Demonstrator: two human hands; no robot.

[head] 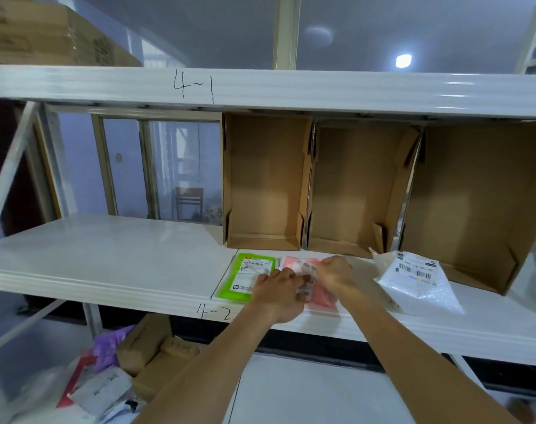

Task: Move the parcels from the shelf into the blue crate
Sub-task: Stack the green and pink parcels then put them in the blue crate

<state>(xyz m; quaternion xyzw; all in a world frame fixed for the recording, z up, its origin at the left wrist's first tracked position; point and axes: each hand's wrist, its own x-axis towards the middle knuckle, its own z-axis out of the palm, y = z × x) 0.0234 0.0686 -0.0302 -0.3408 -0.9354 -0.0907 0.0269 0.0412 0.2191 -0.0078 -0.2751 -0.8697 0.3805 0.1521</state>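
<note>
A pink parcel [320, 293] lies on the white shelf [123, 264] marked 4-2. Both hands are on it: my left hand [280, 293] grips its near left side and my right hand [334, 272] holds its far edge by the white label. A green parcel [245, 278] lies flat just left of the pink one, partly under my left hand. A white plastic parcel [418, 281] with barcodes sits to the right, leaning at a cardboard box. The blue crate is out of view.
Three open cardboard boxes [263, 182] [356, 188] [474, 203] stand on their sides at the back of the shelf. Above is the shelf marked 4-1 [260, 87]. Below left, on the floor, lies a heap of parcels and cardboard boxes [129, 371].
</note>
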